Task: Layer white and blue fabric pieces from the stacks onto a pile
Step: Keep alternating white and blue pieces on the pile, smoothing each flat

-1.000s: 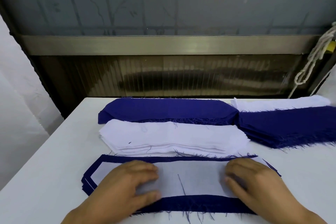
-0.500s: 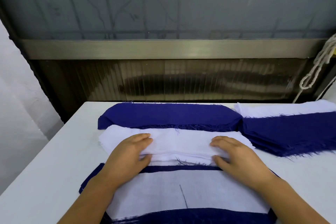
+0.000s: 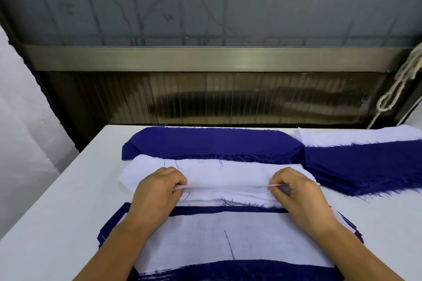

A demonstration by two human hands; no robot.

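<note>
While the left hand and right hand each pinch the top white piece on the white stack behind the pile, lifting evenly should separate one layer only.

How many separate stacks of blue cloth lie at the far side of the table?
2: one blue stack behind the white stack the hands pinch, and another blue stack at far right, partly cut off by the frame.
</note>
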